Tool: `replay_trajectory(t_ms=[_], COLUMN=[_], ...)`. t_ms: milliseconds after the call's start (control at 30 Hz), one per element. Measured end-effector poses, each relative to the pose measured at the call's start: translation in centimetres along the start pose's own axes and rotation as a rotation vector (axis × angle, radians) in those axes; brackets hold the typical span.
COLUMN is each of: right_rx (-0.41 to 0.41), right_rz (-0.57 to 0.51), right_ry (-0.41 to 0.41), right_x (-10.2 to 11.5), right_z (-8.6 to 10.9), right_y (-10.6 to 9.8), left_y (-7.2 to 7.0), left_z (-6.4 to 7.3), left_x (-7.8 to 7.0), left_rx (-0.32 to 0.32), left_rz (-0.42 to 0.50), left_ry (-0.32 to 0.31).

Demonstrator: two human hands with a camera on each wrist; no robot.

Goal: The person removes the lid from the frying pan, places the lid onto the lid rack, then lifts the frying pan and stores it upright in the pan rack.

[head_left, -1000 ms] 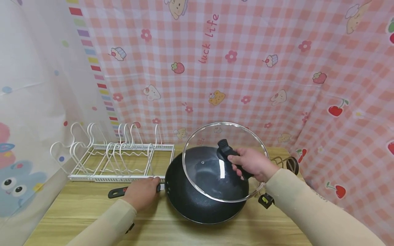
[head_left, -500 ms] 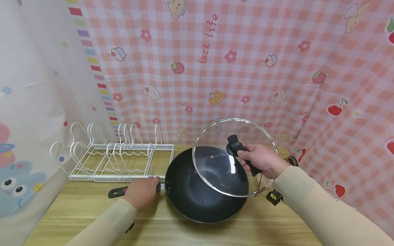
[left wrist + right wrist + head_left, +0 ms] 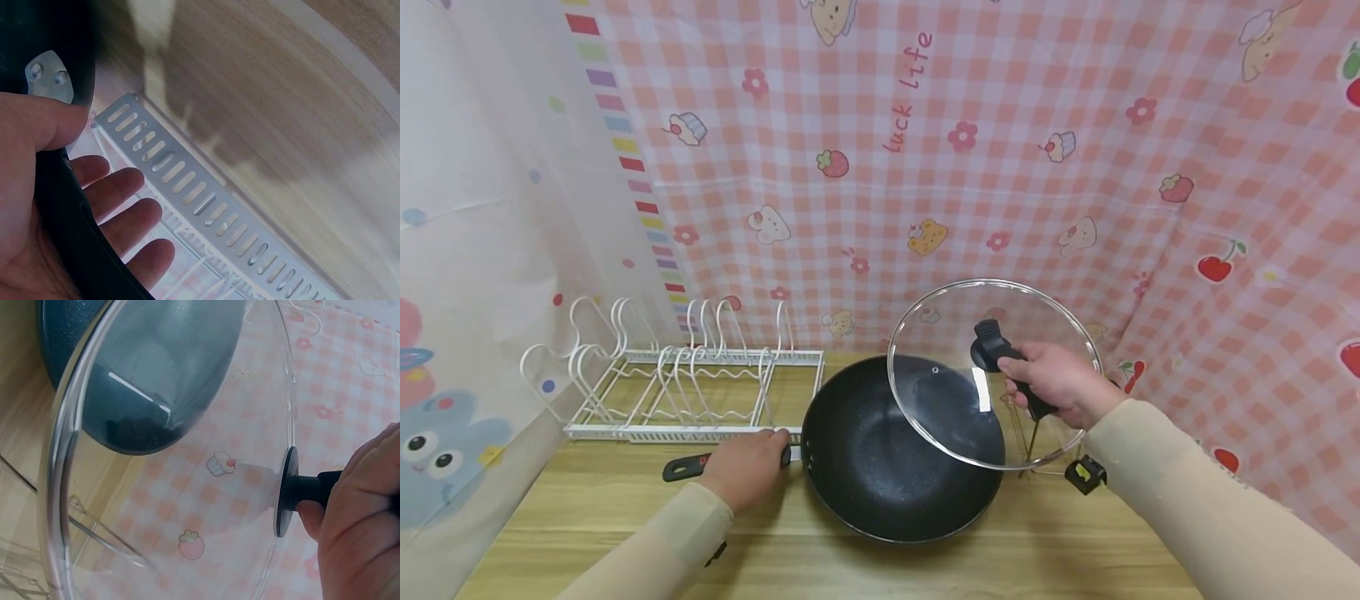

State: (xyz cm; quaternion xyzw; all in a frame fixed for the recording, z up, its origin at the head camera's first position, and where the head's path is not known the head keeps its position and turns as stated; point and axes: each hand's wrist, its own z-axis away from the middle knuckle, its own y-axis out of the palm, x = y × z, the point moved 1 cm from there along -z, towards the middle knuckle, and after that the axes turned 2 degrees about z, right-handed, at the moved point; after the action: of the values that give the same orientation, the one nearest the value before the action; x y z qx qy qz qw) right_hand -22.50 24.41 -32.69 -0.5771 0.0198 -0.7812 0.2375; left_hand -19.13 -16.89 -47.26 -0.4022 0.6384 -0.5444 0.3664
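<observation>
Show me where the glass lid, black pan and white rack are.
Glass lid (image 3: 951, 385): head view, on the clear glass beside the knob.
Black pan (image 3: 868, 462): head view, on the bare inner surface.
White rack (image 3: 685, 434): head view, on the near slotted rail.

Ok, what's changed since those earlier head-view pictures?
The right grip has carried the lid right and slightly up in the head view, uncovering more of the pan. Nothing was grabbed or let go. The left grip on the pan handle, the pan and the rack stayed put.
</observation>
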Motion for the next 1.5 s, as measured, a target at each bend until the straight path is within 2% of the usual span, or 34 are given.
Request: replay_trajectory(t_ms=[233, 633, 900, 1200, 1500], right_rx=[-0.019, -0.031, -0.038, -0.036, -0.055], right_rz=[0.026, 0.058, 0.053, 0.036, 0.042], right_ry=[0.008, 0.01, 0.011, 0.014, 0.026], right_x=[-0.2, -0.6, -0.9, -1.0, -1.2], right_z=[0.2, 0.4, 0.5, 0.8, 1.3], right_y=[-0.9, -2.0, -2.7, -3.2, -4.0], left_y=[-0.2, 0.0, 0.2, -0.1, 0.0], left_z=[0.0, 0.0, 0.0, 0.0, -0.1], left_x=[-0.1, 0.0, 0.0, -0.1, 0.0], left_rx=[-0.011, 0.021, 0.002, 0.027, 0.026], left_rz=[-0.003, 0.008, 0.001, 0.012, 0.012], left_ry=[0.007, 0.0, 0.01, -0.003, 0.002])
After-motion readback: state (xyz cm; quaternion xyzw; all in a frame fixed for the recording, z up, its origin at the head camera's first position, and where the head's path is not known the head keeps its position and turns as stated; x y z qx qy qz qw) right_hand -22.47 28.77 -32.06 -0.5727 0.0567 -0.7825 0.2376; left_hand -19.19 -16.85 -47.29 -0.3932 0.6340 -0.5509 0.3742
